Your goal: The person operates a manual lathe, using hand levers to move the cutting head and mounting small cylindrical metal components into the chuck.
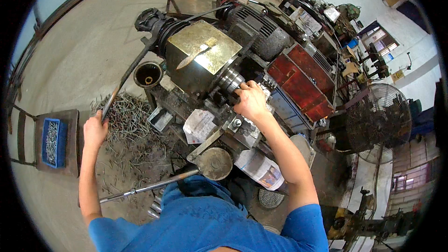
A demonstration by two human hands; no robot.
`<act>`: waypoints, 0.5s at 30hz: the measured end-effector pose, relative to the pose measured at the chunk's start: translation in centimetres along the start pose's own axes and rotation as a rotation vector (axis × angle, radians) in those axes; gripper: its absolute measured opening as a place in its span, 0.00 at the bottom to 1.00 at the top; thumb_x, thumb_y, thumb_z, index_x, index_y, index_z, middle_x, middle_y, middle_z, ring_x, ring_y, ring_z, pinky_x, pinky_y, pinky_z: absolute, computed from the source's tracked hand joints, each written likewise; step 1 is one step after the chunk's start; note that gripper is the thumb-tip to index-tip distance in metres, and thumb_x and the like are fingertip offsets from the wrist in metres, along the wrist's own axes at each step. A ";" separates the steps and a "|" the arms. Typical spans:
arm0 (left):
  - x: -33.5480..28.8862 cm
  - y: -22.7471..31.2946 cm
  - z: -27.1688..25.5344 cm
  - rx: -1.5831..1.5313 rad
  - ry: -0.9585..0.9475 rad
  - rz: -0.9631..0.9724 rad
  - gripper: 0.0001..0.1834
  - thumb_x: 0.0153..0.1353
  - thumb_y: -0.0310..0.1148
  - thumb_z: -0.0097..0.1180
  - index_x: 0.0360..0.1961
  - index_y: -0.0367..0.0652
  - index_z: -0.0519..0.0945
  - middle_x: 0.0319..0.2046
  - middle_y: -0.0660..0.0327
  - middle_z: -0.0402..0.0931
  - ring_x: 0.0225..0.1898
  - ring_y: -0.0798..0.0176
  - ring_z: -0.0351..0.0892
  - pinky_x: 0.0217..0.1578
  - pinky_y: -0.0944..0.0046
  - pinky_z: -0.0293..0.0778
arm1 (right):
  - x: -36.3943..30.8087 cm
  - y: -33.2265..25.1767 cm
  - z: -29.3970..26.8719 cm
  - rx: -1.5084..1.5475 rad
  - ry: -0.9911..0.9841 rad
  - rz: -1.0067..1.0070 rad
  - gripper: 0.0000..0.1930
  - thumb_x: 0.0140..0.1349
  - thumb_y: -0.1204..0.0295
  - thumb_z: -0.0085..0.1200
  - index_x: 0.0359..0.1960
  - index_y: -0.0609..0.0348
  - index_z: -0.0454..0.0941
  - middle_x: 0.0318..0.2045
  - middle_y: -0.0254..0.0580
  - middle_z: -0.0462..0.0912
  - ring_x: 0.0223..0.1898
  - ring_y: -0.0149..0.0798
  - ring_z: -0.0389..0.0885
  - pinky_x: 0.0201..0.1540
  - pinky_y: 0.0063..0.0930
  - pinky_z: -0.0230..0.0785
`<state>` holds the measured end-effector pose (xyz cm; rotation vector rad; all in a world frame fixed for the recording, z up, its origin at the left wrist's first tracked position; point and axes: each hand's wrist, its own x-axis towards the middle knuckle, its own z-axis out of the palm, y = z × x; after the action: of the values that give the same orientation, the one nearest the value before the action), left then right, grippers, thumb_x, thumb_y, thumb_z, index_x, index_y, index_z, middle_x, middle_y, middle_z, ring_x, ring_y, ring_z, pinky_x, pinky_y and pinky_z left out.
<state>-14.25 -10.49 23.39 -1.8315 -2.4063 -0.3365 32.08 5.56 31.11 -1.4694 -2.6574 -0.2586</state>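
My left hand [95,129] is closed round the lower end of a long lever [122,78], which runs up to the belt pulley at the far left of a lathe-like machine [183,73]. At the machine's shiny round chuck [230,80], my right hand [252,100] has its fingers curled in against the front. Whatever those fingers hold, if anything, is hidden behind them. A brass-coloured plate [198,42] covers the machine's top, with a pale, flat, pointed piece [192,59] lying on it. Below my right hand sits the tool block with a bolt [236,123].
Curly metal shavings [126,121] heap on the floor beside the machine. A blue bin [52,143] of small metal parts stands far left. A dark cup [148,74] is near the lever. A round-ended handle [214,163] juts toward my body. A caged fan [378,121] stands at right.
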 end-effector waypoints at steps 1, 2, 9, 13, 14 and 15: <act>0.7 -1.0 0.3 0.035 0.001 0.012 0.17 0.52 0.36 0.57 0.41 0.39 0.75 0.21 0.46 0.75 0.26 0.42 0.76 0.29 0.47 0.72 | -0.1 0.0 0.0 -0.002 -0.015 0.014 0.18 0.30 0.68 0.59 0.30 0.55 0.82 0.33 0.37 0.78 0.44 0.44 0.71 0.48 0.36 0.66; 1.8 -3.0 0.8 0.112 0.043 0.058 0.13 0.50 0.34 0.56 0.36 0.39 0.76 0.21 0.46 0.75 0.26 0.43 0.76 0.29 0.47 0.72 | -0.3 0.0 -0.1 -0.004 -0.030 0.030 0.19 0.30 0.68 0.59 0.31 0.55 0.82 0.34 0.37 0.78 0.45 0.44 0.71 0.48 0.36 0.66; 12.3 -14.8 2.8 0.418 0.120 0.119 0.04 0.50 0.27 0.51 0.27 0.41 0.71 0.19 0.51 0.75 0.23 0.48 0.77 0.26 0.52 0.73 | 0.3 -0.2 -0.2 -0.031 -0.096 0.052 0.20 0.31 0.66 0.58 0.32 0.53 0.82 0.36 0.37 0.78 0.46 0.44 0.70 0.50 0.35 0.65; 13.5 -13.5 2.3 0.349 -0.039 0.027 0.09 0.49 0.28 0.52 0.34 0.41 0.76 0.26 0.48 0.78 0.31 0.47 0.79 0.33 0.52 0.75 | -0.5 0.3 -0.6 -0.005 -0.063 0.044 0.21 0.32 0.68 0.58 0.35 0.55 0.82 0.38 0.39 0.77 0.45 0.46 0.70 0.50 0.35 0.66; 13.5 -13.1 2.3 0.298 -0.096 -0.046 0.12 0.49 0.28 0.53 0.37 0.42 0.77 0.29 0.47 0.78 0.34 0.46 0.79 0.35 0.52 0.75 | -0.8 0.4 -1.2 0.052 -0.001 0.016 0.22 0.32 0.68 0.58 0.36 0.56 0.81 0.39 0.40 0.77 0.46 0.46 0.70 0.50 0.35 0.66; 13.3 -12.2 2.6 0.105 -0.022 -0.017 0.15 0.49 0.30 0.54 0.41 0.42 0.77 0.30 0.47 0.78 0.35 0.46 0.78 0.36 0.52 0.75 | -1.4 0.4 -2.0 0.113 0.060 -0.005 0.23 0.32 0.69 0.58 0.37 0.57 0.81 0.40 0.41 0.76 0.46 0.47 0.69 0.51 0.35 0.66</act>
<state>-29.47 -0.45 22.28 -1.7810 -2.4053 -0.1877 33.16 4.22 32.84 -1.3983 -2.5831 -0.1484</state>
